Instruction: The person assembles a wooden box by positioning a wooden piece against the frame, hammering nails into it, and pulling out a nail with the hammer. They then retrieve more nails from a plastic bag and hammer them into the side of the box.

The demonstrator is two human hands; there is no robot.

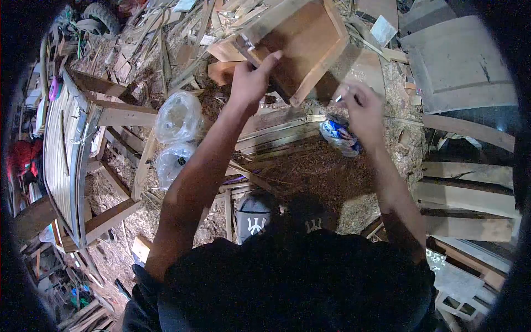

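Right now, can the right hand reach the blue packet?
Probably yes: the blue packet lies close by the right hand, uncovered. But its fingers pinch a pale piece, so grasping may be awkward.

box (301, 47): bare wood, matt, rough-sawn
bags (178, 116): thin clear plastic, glossy, crinkled
wrapper (337, 134): blue-white film, shiny
ground (315, 174): loose sawdust and chips, coarse, matt
frame (113, 116): unfinished wood, dull
slab (459, 61): grey, smooth, matt, scuffed
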